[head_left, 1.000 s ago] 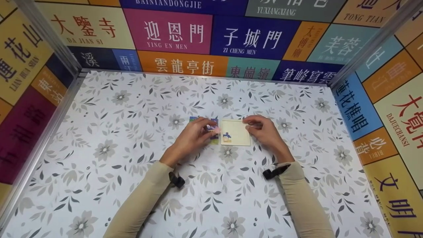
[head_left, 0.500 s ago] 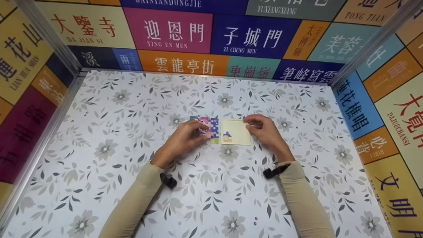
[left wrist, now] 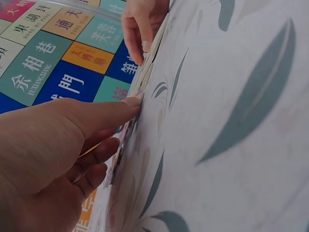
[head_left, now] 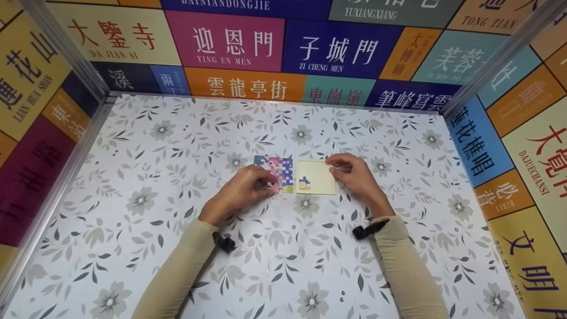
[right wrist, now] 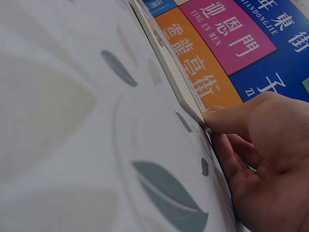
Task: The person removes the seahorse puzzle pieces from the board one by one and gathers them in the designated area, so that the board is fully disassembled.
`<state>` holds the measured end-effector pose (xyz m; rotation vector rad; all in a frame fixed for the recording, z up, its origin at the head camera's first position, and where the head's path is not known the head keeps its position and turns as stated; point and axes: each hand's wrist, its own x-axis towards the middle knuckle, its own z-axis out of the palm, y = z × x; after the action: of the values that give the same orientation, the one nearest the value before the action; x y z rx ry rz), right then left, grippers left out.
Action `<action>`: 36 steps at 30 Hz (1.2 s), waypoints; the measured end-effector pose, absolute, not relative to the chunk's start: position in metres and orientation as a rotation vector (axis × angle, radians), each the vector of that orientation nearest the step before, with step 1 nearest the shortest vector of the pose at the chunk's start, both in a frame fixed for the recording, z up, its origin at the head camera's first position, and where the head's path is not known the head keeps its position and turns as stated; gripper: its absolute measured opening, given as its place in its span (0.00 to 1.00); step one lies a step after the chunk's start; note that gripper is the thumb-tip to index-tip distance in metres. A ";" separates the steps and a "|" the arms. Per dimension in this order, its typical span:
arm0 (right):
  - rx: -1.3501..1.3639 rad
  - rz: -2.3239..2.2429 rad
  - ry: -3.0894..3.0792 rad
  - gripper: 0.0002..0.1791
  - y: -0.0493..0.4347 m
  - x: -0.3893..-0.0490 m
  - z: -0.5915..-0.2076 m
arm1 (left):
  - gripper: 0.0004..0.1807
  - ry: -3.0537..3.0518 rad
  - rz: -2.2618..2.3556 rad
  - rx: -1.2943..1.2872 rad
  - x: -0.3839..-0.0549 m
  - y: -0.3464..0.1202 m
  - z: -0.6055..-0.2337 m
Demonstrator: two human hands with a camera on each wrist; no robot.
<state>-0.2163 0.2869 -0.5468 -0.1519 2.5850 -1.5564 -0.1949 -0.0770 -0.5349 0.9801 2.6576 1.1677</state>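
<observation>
My left hand is over the lower left part of a colourful jigsaw puzzle in pink, purple and blue. Its thumb and forefinger pinch a pink puzzle piece, which the fingers partly cover. In the left wrist view the thumb lies at the puzzle's edge. Just right of the puzzle lies a square cream puzzle tray, with a small blue and yellowish joined part in its lower left corner. My right hand grips the tray's upper right edge, its thumb on the rim.
A white tablecloth with grey flowers and leaves covers the table. Panels printed with coloured lettering stand along the back and both sides, joined by metal posts. Both wrists carry black straps.
The left hand has drawn back from the tray's left edge with the pink piece, moving left and slightly down over the puzzle. The right hand and the tray have stayed in place.
</observation>
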 end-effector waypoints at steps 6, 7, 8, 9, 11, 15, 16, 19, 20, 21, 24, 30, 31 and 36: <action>-0.194 -1.550 2.595 0.13 0.287 -0.216 -0.546 | 0.14 2.666 1.109 1.062 -0.195 -0.080 -0.535; -0.202 -1.546 2.598 0.13 0.287 -0.216 -0.546 | 0.15 2.670 1.100 1.071 -0.195 -0.080 -0.535; -0.208 -1.544 2.601 0.13 0.287 -0.216 -0.546 | 0.15 2.676 1.090 1.080 -0.195 -0.081 -0.536; -0.210 -1.541 2.603 0.13 0.287 -0.216 -0.546 | 0.15 2.683 1.083 1.082 -0.195 -0.081 -0.536; -0.213 -1.539 2.608 0.13 0.287 -0.216 -0.546 | 0.15 2.693 1.075 1.082 -0.195 -0.081 -0.537; -0.206 -1.539 2.609 0.14 0.287 -0.216 -0.546 | 0.14 2.703 1.071 1.071 -0.194 -0.081 -0.538; -0.202 -1.541 2.609 0.14 0.287 -0.216 -0.546 | 0.14 2.701 1.077 1.072 -0.194 -0.081 -0.538; -0.196 -1.540 2.610 0.14 0.286 -0.216 -0.547 | 0.13 2.698 1.092 1.078 -0.194 -0.081 -0.538; -0.195 -1.539 2.612 0.14 0.286 -0.217 -0.547 | 0.13 2.694 1.096 1.079 -0.194 -0.082 -0.538; -0.192 -1.539 2.612 0.14 0.286 -0.217 -0.548 | 0.13 2.691 1.099 1.080 -0.194 -0.082 -0.538; -0.185 -1.543 2.607 0.14 0.286 -0.217 -0.547 | 0.13 2.685 1.094 1.075 -0.194 -0.082 -0.537; -0.161 -1.563 2.589 0.14 0.285 -0.216 -0.547 | 0.13 2.687 1.095 1.069 -0.195 -0.081 -0.536; -0.159 -1.564 2.588 0.14 0.285 -0.216 -0.547 | 0.13 2.685 1.101 1.074 -0.195 -0.080 -0.536; -0.165 -1.545 2.608 0.14 0.287 -0.217 -0.549 | 0.13 2.666 1.130 1.111 -0.196 -0.072 -0.534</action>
<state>-0.2173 0.2867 -0.5486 -0.1653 2.6075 -1.5454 -0.1959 -0.0715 -0.5341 1.1107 2.6658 1.1295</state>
